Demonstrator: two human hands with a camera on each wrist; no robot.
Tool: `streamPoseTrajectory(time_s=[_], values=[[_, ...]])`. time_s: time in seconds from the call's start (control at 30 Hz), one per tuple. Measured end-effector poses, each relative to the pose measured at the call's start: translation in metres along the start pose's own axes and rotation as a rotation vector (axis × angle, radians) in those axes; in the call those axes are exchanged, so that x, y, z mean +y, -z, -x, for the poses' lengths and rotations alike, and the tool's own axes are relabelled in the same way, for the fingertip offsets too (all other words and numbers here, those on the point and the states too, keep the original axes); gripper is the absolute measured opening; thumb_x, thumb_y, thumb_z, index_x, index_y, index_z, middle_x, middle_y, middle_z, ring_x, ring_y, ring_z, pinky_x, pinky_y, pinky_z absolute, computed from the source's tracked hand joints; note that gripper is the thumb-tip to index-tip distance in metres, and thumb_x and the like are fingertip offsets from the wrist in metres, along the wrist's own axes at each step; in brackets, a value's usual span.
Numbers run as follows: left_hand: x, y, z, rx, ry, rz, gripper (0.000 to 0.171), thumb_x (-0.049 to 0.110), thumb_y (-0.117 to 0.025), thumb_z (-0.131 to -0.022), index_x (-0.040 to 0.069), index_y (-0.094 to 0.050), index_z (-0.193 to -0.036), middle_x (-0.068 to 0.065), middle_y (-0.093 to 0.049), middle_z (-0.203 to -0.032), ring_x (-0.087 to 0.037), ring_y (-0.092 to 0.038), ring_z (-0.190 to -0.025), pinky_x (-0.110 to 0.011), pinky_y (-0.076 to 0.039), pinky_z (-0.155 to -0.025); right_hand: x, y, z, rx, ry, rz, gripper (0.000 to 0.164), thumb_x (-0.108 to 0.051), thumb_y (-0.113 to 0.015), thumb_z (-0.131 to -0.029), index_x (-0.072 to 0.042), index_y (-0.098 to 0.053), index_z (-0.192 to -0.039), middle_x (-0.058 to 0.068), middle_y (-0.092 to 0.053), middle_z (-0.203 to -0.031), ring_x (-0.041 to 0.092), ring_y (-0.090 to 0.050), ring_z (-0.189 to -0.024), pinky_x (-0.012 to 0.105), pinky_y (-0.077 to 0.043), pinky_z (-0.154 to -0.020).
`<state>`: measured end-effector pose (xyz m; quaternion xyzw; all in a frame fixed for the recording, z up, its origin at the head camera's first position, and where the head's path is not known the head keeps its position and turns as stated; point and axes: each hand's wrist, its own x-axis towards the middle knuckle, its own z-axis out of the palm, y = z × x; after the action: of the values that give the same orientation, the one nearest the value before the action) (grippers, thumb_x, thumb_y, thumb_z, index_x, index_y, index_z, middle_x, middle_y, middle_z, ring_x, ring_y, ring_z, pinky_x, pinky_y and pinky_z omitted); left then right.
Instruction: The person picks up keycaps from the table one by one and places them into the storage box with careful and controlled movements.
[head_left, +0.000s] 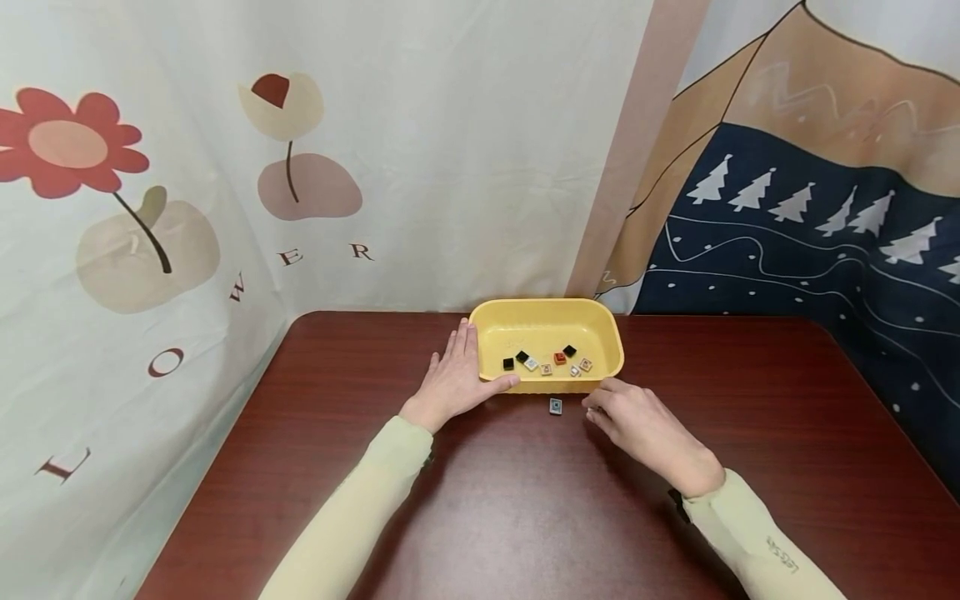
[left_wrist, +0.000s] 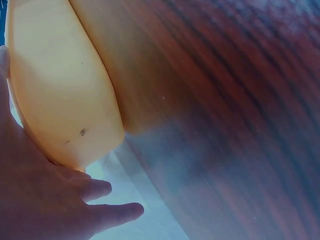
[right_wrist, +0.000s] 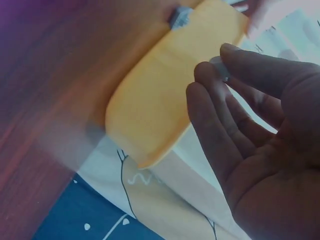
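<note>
A yellow plastic basin point(head_left: 547, 387) sits at the far side of the table, with several small square pieces in black, white, red and tan on its floor. My left hand point(head_left: 457, 375) lies with fingers stretched along the basin's left end, its thumb at the near rim. By the basin's near right corner, my right hand point(head_left: 630, 417) pinches a small whitish-grey piece point(right_wrist: 218, 68) between thumb and fingers. One grey square piece point(head_left: 556, 407) with a darker blue pattern rests on the table just in front of the basin.
The dark red wooden table point(head_left: 540, 517) has rounded far corners. Behind it hangs a printed curtain point(head_left: 435, 167) with flowers and letters, and to the right a navy cloth point(head_left: 750, 242) with white trees. The basin stands close to the far edge.
</note>
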<state>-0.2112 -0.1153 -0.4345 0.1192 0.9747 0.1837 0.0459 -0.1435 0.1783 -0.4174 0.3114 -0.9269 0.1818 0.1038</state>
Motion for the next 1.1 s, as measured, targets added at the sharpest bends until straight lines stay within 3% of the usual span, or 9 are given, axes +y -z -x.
streamPoseTrajectory(time_s=[0.3,0.6,0.77,1.1], values=[[0.001,0.001,0.001,-0.002,0.002,0.013,0.127,0.086,-0.052,-0.086,0.0,0.0,-0.165,-0.015,0.004,-0.173,-0.035,-0.009,-0.158,-0.065,-0.02,-0.12,0.004,0.006,-0.013,0.109,-0.067,-0.049,0.016,-0.005,-0.082,-0.088,-0.005,-0.08,-0.104,0.005,-0.071,-0.098,0.018,-0.068,-0.086,0.039,-0.06,-0.078],[0.001,0.001,0.001,0.007,0.002,0.011,0.127,0.085,-0.053,-0.086,0.0,-0.001,-0.165,-0.016,0.002,-0.173,-0.038,-0.012,-0.158,-0.064,-0.022,-0.12,0.014,0.002,-0.024,0.2,-0.14,-0.112,0.016,-0.006,-0.081,-0.089,-0.003,-0.08,-0.105,0.006,-0.071,-0.098,0.019,-0.066,-0.083,0.04,-0.058,-0.074],[0.0,0.001,0.001,0.008,0.001,0.012,0.126,0.084,-0.054,-0.086,-0.001,-0.002,-0.165,-0.017,0.0,-0.173,-0.038,-0.012,-0.158,-0.065,-0.022,-0.119,0.018,-0.001,-0.032,0.194,-0.157,-0.119,0.015,-0.006,-0.079,-0.091,-0.003,-0.079,-0.105,0.008,-0.072,-0.101,0.023,-0.067,-0.088,0.042,-0.057,-0.077],[0.001,0.001,0.001,0.002,0.013,0.015,0.127,0.085,-0.054,-0.086,0.001,-0.001,-0.165,-0.015,0.002,-0.173,-0.037,-0.012,-0.158,-0.063,-0.021,-0.12,0.023,-0.011,-0.058,0.104,-0.217,-0.144,0.015,-0.007,-0.076,-0.093,-0.002,-0.078,-0.107,0.012,-0.072,-0.105,0.028,-0.066,-0.095,0.047,-0.054,-0.083]])
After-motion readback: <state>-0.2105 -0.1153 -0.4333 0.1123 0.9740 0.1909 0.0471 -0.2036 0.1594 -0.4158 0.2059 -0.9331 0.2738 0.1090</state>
